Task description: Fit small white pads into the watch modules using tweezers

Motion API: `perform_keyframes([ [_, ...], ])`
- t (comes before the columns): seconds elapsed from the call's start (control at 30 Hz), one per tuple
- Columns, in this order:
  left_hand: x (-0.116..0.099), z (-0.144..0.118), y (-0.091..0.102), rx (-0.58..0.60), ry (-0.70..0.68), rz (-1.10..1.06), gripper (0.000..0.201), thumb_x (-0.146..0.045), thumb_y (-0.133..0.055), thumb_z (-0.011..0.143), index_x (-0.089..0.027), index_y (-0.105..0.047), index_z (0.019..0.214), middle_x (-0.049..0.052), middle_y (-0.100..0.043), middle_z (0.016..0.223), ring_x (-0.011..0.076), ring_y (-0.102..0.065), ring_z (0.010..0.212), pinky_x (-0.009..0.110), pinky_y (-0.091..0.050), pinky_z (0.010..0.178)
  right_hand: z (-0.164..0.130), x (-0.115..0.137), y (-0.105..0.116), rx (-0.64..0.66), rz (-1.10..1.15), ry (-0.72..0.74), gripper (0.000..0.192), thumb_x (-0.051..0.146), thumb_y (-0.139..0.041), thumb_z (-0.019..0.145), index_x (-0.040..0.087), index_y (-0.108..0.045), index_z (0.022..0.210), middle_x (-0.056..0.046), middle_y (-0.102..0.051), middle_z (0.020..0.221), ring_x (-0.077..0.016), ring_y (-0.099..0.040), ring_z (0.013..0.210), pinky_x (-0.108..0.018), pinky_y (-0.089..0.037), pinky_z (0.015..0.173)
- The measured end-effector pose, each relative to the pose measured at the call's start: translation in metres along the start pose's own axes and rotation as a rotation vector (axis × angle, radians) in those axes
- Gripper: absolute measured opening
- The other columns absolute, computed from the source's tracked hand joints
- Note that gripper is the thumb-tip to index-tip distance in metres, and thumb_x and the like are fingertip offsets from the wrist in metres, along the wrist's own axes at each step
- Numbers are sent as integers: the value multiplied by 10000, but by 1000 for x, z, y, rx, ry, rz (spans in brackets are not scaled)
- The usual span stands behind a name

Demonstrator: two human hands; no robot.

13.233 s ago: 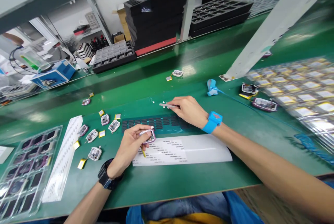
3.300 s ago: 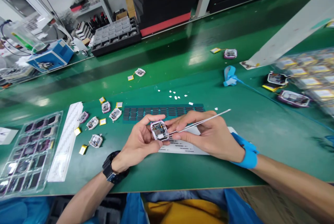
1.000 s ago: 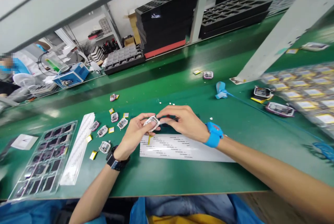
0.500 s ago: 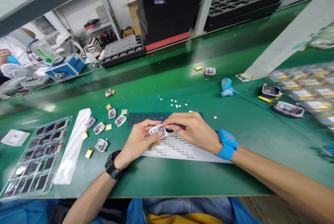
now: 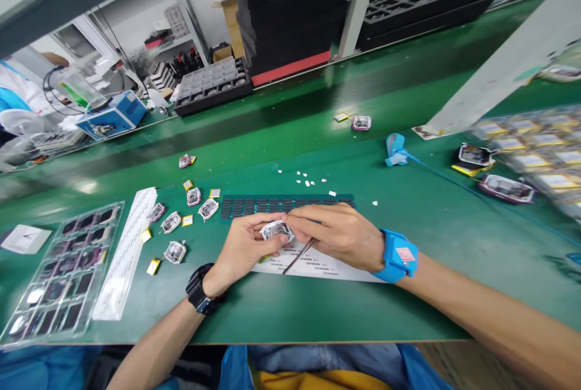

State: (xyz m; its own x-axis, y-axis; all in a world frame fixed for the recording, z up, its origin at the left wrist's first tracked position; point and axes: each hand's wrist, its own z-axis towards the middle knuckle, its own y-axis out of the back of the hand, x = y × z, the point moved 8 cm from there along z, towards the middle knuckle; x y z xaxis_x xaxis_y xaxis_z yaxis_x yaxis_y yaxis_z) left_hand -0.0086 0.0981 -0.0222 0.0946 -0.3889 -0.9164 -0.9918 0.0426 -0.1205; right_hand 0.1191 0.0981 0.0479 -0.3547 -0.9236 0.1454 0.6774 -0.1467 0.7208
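Observation:
In my left hand [image 5: 247, 238] is an opened white watch case [image 5: 276, 231] with small electronic parts showing inside; a yellow piece peeks out beneath it. My right hand [image 5: 338, 235] is closed, its thumb and forefinger at the case's right edge. Slim dark metal tweezers [image 5: 298, 257] stick out from under the right palm, slanting down and left. Below both hands lies a white printed sheet [image 5: 349, 269]. Just beyond them is a green strip with rows of dark pieces [image 5: 249, 203].
More opened watch cases [image 5: 175, 251] with yellow-edged batteries [image 5: 153, 266] lie at left, near a clear tray [image 5: 97, 275] of dark squares. Small white bits [image 5: 307, 183] are scattered ahead. A blue cord [image 5: 449, 178] crosses the right side beside a slanted post [image 5: 494, 69].
The tweezers now show below my right hand, pointing down-left. My right fingers have shifted slightly on the case edge; the left hand still holds the watch case.

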Motion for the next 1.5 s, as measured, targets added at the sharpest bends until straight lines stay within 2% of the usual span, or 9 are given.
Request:
perform_keyframes([
  [0.2,3,2,2,-15,0,41,484,-262,-881,530,-117,-722,964,44,-754,787,103,-654,577,170,-512,473,2,-28,-7,-50,443,-351,160,146,-560,876,167,-681,774,-28,-705,740,-118,-631,634,-221,-502,569],
  [0.37,5,4,4,-8,15,60,500,-319,-850,613,-141,-706,1058,51,-745,816,157,-716,699,182,-529,525,-6,-71,-4,-71,330,-619,133,106,-585,804,158,-706,785,-23,-721,735,-136,-628,626,-244,-472,572],
  [0.47,7,4,4,0,30,65,538,-352,-844,625,-146,-693,1098,61,-740,831,181,-725,740,201,-533,547,-4,-71,-3,-29,282,-552,135,132,-589,837,157,-719,809,-30,-726,751,-137,-634,624,-254,-489,587],
  [0.63,4,3,3,2,6,58,521,-370,-851,608,-140,-703,1052,58,-744,881,138,-679,668,227,-540,563,4,-29,-5,-3,349,-198,161,142,-554,919,152,-713,943,-88,-727,943,-153,-684,808,-262,-552,704],
  [0.77,3,2,1,15,-2,58,505,-361,-851,606,-140,-707,1037,36,-735,807,131,-654,634,235,-535,555,2,-16,-9,40,244,-102,234,99,-466,951,159,-692,970,-81,-724,944,-148,-679,800,-252,-554,673],
  [0.97,6,2,0,45,10,32,491,-352,-842,632,-144,-703,1055,26,-729,832,87,-616,599,204,-522,549,-1,-17,-11,34,191,-84,239,102,-434,962,156,-666,952,-75,-724,920,-155,-675,805,-261,-559,678],
  [1.13,6,2,2,3,52,32,520,-370,-856,599,-144,-688,1036,35,-725,832,123,-661,651,201,-521,538,0,-24,-13,-12,267,-215,180,121,-478,944,173,-647,915,-71,-713,901,-154,-673,802,-277,-567,708],
  [1.27,1,0,3,-42,-34,52,454,-355,-827,638,-151,-671,1013,44,-738,852,130,-660,663,219,-539,560,1,-24,-6,-96,205,-267,139,124,-527,901,166,-655,870,-75,-720,862,-155,-679,744,-268,-571,665],
  [1.5,3,-5,-1,-66,-165,176,338,-328,-751,732,-168,-687,1024,66,-746,912,154,-666,708,239,-535,601,0,-14,-10,-68,155,-267,190,127,-517,897,175,-700,874,-68,-746,865,-169,-706,756,-277,-587,681],
])
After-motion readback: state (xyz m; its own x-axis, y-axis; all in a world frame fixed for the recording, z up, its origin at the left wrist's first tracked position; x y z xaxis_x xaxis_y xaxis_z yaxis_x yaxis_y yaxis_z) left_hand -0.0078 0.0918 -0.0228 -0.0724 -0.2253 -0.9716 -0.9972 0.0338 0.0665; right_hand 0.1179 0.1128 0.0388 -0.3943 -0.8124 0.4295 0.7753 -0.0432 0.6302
